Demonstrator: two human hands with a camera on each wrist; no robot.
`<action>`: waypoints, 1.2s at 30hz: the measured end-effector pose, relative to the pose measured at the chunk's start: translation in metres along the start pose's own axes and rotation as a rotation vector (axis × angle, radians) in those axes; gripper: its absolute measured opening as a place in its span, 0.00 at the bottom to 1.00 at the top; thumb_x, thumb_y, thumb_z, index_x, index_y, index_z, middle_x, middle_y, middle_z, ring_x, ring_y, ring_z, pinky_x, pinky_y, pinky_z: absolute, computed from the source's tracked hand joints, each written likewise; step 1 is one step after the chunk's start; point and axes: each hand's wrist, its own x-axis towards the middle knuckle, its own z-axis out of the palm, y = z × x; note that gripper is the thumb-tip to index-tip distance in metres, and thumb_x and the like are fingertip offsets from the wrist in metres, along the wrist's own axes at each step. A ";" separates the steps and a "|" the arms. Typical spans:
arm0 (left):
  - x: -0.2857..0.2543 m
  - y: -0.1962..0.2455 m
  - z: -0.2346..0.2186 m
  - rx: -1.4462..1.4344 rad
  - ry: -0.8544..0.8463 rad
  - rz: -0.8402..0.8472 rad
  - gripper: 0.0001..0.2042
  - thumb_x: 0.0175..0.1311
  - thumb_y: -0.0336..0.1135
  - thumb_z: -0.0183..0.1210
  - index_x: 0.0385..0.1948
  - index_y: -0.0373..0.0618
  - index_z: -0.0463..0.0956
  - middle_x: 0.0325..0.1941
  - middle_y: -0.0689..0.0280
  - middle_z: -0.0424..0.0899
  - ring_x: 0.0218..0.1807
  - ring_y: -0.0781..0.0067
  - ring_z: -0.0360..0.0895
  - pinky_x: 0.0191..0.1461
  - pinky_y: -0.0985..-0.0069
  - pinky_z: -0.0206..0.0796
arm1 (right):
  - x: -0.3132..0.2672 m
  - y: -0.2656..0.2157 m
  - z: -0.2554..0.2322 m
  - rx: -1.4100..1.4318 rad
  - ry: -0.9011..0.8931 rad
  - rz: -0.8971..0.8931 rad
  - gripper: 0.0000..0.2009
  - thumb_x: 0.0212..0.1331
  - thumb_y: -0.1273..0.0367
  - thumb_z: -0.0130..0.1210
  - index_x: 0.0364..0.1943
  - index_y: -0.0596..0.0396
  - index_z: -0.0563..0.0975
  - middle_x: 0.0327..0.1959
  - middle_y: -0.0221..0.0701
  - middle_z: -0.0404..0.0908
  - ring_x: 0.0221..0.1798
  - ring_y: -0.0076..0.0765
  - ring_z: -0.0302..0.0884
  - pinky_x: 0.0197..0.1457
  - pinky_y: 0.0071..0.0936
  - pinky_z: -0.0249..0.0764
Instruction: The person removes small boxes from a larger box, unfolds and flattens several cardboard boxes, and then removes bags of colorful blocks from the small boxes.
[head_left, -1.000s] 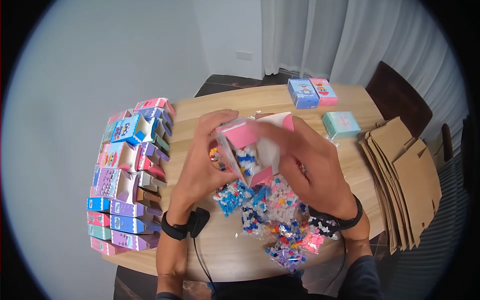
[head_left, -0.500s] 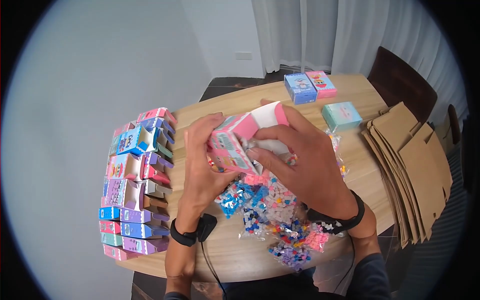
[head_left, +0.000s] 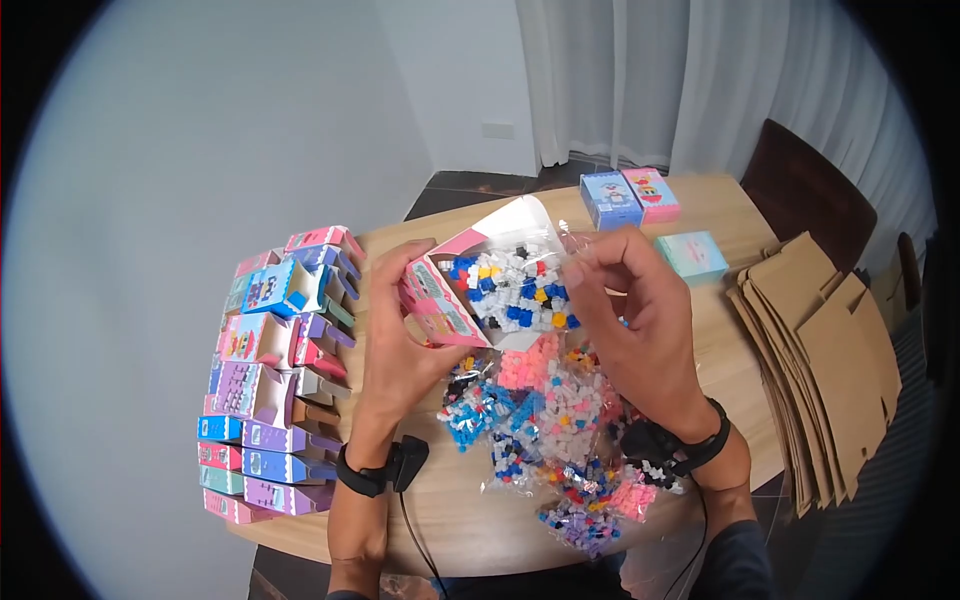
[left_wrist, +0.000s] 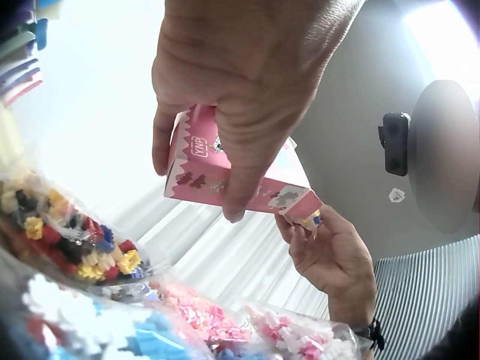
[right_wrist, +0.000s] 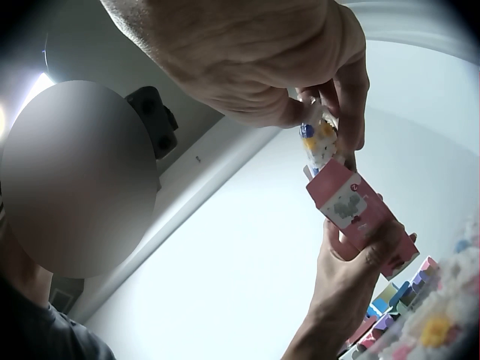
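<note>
The left hand (head_left: 392,340) grips a pink box (head_left: 440,305), its flap standing up and its mouth turned to the right. A clear bag of white, blue and yellow bricks (head_left: 515,285) lies partly out of that mouth. The right hand (head_left: 645,330) pinches the bag's edge between thumb and fingers. In the left wrist view the pink box (left_wrist: 217,169) is held between the left thumb and fingers (left_wrist: 244,90). The right wrist view has the bag (right_wrist: 321,142) hanging from the right fingertips, its lower end inside the box (right_wrist: 364,217).
Below the hands lie several clear bags of coloured bricks (head_left: 570,410). Rows of opened boxes (head_left: 270,440) stand along the left edge of the table (head_left: 450,530). Closed boxes (head_left: 612,202) and a mint box (head_left: 692,256) sit at the back right, beside flat brown cardboard (head_left: 840,370).
The right fingers reached into the box, then moved right with the bag's edge pinched. Much of the bag now shows outside the box, which the left hand still holds.
</note>
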 end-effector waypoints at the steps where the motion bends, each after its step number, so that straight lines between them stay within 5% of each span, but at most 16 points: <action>1: 0.000 -0.004 -0.002 0.105 0.009 0.029 0.51 0.38 0.23 0.79 0.71 0.46 0.58 0.69 0.62 0.64 0.70 0.63 0.70 0.72 0.58 0.71 | 0.000 -0.002 0.001 -0.001 -0.004 -0.006 0.07 0.73 0.71 0.58 0.43 0.63 0.75 0.45 0.35 0.84 0.41 0.20 0.82 0.39 0.20 0.83; 6: 0.003 -0.010 -0.008 0.100 0.142 0.020 0.48 0.38 0.25 0.81 0.68 0.45 0.64 0.68 0.58 0.69 0.69 0.56 0.70 0.70 0.64 0.69 | 0.003 -0.001 -0.002 0.241 0.100 -0.058 0.07 0.77 0.71 0.52 0.50 0.61 0.72 0.46 0.35 0.83 0.46 0.24 0.84 0.44 0.28 0.91; 12: 0.006 -0.017 -0.016 0.115 0.195 0.025 0.49 0.36 0.24 0.81 0.68 0.47 0.64 0.70 0.58 0.67 0.72 0.57 0.67 0.70 0.64 0.70 | 0.009 -0.008 -0.020 0.315 0.128 -0.024 0.07 0.79 0.68 0.51 0.50 0.58 0.73 0.43 0.30 0.82 0.43 0.21 0.82 0.41 0.24 0.87; 16: 0.009 -0.016 -0.021 0.049 0.237 0.186 0.52 0.33 0.23 0.82 0.69 0.50 0.63 0.76 0.58 0.59 0.77 0.58 0.61 0.71 0.63 0.71 | 0.019 0.002 -0.042 0.048 -0.094 0.086 0.07 0.76 0.67 0.55 0.45 0.57 0.77 0.33 0.24 0.84 0.39 0.18 0.82 0.42 0.20 0.75; 18: 0.010 -0.019 -0.017 -0.117 0.268 0.227 0.53 0.32 0.23 0.82 0.69 0.52 0.63 0.76 0.58 0.58 0.78 0.57 0.60 0.68 0.65 0.74 | 0.021 0.004 -0.041 -0.471 -0.335 0.039 0.08 0.73 0.67 0.58 0.44 0.59 0.78 0.34 0.28 0.87 0.39 0.26 0.85 0.45 0.25 0.77; 20: 0.011 -0.015 -0.017 -0.118 0.262 0.258 0.53 0.32 0.25 0.83 0.69 0.52 0.63 0.77 0.57 0.57 0.77 0.56 0.61 0.71 0.63 0.71 | 0.016 0.004 -0.027 -0.683 -0.263 -0.007 0.10 0.70 0.67 0.60 0.47 0.60 0.80 0.39 0.35 0.87 0.43 0.33 0.86 0.50 0.28 0.77; 22: 0.009 -0.005 -0.017 -0.022 0.161 0.212 0.52 0.32 0.28 0.84 0.68 0.48 0.64 0.77 0.57 0.59 0.76 0.57 0.63 0.78 0.61 0.62 | 0.011 -0.004 -0.013 -0.345 -0.040 -0.261 0.14 0.70 0.69 0.60 0.55 0.60 0.80 0.45 0.42 0.87 0.47 0.40 0.86 0.53 0.31 0.79; 23: 0.008 -0.003 -0.012 -0.032 0.153 0.164 0.50 0.34 0.32 0.84 0.68 0.46 0.67 0.72 0.56 0.66 0.73 0.55 0.68 0.75 0.59 0.64 | 0.007 -0.009 -0.011 -0.184 -0.079 -0.323 0.20 0.70 0.70 0.60 0.63 0.62 0.77 0.55 0.49 0.84 0.53 0.46 0.86 0.57 0.35 0.79; 26: 0.003 0.010 -0.007 0.201 0.011 0.166 0.53 0.36 0.38 0.85 0.72 0.48 0.64 0.69 0.57 0.68 0.71 0.57 0.69 0.72 0.60 0.67 | -0.003 -0.019 0.002 -0.281 -0.125 -0.429 0.21 0.72 0.70 0.58 0.65 0.64 0.75 0.60 0.51 0.82 0.57 0.50 0.85 0.59 0.36 0.79; 31: 0.002 0.041 0.003 0.288 0.006 0.227 0.52 0.36 0.38 0.84 0.71 0.43 0.67 0.60 0.55 0.74 0.62 0.51 0.73 0.64 0.60 0.69 | -0.010 0.006 0.011 -0.256 -0.081 -0.303 0.22 0.79 0.70 0.46 0.72 0.67 0.67 0.67 0.55 0.76 0.64 0.56 0.81 0.64 0.38 0.77; 34: -0.002 0.050 0.010 0.284 0.035 0.184 0.51 0.37 0.39 0.84 0.71 0.43 0.67 0.59 0.54 0.74 0.60 0.50 0.74 0.63 0.60 0.70 | -0.008 0.016 0.022 -0.308 -0.095 -0.450 0.22 0.80 0.69 0.46 0.72 0.68 0.67 0.72 0.56 0.71 0.70 0.55 0.76 0.69 0.37 0.73; 36: -0.002 0.053 0.012 0.323 0.064 0.222 0.50 0.39 0.38 0.83 0.72 0.42 0.66 0.59 0.53 0.75 0.59 0.50 0.74 0.61 0.60 0.71 | -0.010 0.015 0.021 -0.269 -0.118 -0.389 0.24 0.80 0.66 0.45 0.73 0.69 0.65 0.76 0.57 0.65 0.75 0.56 0.70 0.74 0.38 0.69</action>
